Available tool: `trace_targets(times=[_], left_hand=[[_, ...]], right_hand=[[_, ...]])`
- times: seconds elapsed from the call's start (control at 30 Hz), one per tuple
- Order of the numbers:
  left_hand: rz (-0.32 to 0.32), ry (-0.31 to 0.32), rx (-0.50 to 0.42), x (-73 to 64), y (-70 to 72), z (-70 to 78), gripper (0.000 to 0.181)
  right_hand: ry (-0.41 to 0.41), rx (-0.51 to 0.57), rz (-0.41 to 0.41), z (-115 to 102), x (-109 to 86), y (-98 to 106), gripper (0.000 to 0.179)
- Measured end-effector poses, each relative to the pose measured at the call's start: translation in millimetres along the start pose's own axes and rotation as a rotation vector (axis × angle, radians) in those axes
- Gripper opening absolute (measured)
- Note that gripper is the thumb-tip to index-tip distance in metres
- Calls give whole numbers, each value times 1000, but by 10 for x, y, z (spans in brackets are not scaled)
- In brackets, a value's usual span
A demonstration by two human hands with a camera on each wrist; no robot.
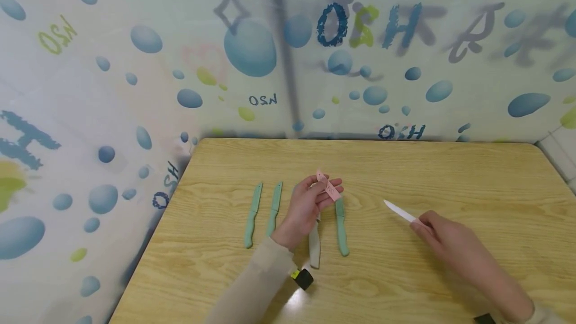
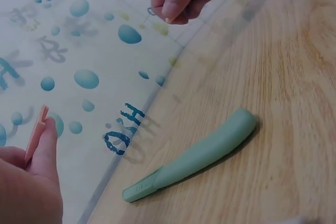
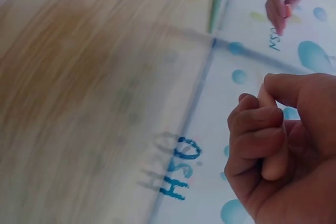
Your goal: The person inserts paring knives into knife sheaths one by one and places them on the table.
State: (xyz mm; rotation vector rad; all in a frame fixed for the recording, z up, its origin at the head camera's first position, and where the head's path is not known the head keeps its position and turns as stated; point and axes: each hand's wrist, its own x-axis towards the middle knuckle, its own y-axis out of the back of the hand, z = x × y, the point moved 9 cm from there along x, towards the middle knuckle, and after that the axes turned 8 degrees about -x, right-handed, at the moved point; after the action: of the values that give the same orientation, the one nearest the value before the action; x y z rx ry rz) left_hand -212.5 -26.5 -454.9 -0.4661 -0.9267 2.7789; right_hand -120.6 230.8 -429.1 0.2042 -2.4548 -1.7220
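Observation:
My left hand [image 1: 302,211] pinches a small pink blade cover [image 1: 332,191] between thumb and fingers, raised over the table's middle. Out to the right, my right hand [image 1: 450,241] grips a paring knife [image 1: 399,211] by its handle. Its bare white blade points up and left, toward the cover but apart from it. In the right wrist view the fingers curl round the knife's pink handle [image 3: 275,165]. Under the left hand lies a pale-handled knife [image 1: 314,249], partly hidden. A green knife in its cover [image 1: 342,229] lies just right of it.
Two more green covered knives, the outer one [image 1: 253,216] and the inner one [image 1: 275,209], lie left of the left hand. The wooden table [image 1: 450,169] meets a patterned wall covering [image 1: 252,114] at its back and left. A black wrist device [image 1: 302,279] sits by the left cuff.

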Motion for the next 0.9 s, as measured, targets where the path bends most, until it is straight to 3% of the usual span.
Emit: trace_targets(times=[0.3,0.53,0.9], left_hand=[[14,-13,-24,-26,3,-32,39],[29,-22,-10,-54,-18,-62,37],[27,-33,10,-71,-50,-126,37]], right_hand=[[18,6,26,-207,-19,48,20],[-1,7,10,-275,-1,23,22],[38,3,10,-440,44,-32,19]])
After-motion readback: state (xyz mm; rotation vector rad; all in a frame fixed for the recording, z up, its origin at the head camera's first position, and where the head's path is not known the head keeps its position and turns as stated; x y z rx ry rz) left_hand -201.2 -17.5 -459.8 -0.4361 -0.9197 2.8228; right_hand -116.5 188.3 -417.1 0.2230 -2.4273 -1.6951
